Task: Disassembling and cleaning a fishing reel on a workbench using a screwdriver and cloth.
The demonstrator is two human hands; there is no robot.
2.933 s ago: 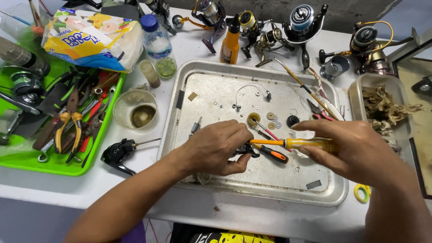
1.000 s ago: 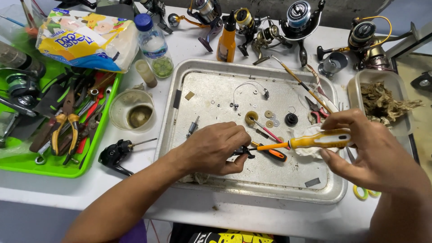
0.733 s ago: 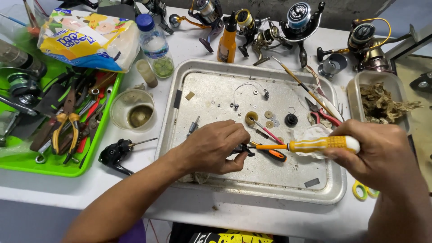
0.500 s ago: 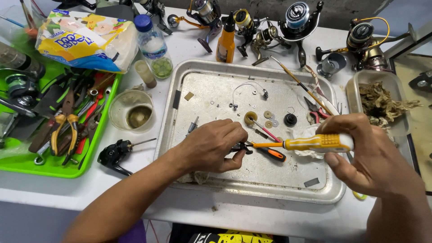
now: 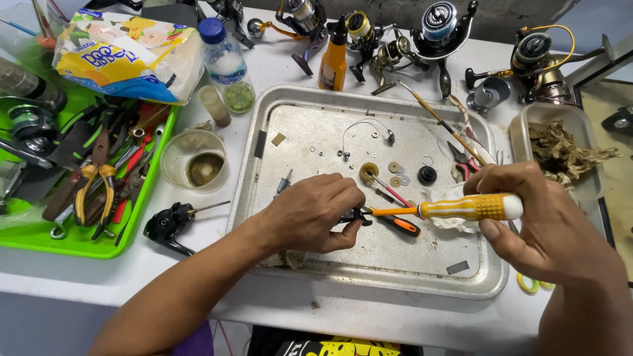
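White table [image 5: 395, 316] carries metal tray [image 5: 310, 99] at centre, green tray [image 5: 39, 240] with pliers at left edge, fishing reels [image 5: 438, 20] along far edge. Left hand [image 5: 316, 214] over tray's near half, fingers closed on small black part [image 5: 356, 215]. Right hand [image 5: 541, 224] at tray's right edge, fingers wrapped around yellow screwdriver [image 5: 471, 207], tip meets part. Orange-black screwdriver [image 5: 395, 225] lies just beside tip.

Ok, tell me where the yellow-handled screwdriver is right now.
In the head view, the yellow-handled screwdriver lies level in the right hand over the right half of the metal tray, its tip at the small dark part pinched by the left hand.
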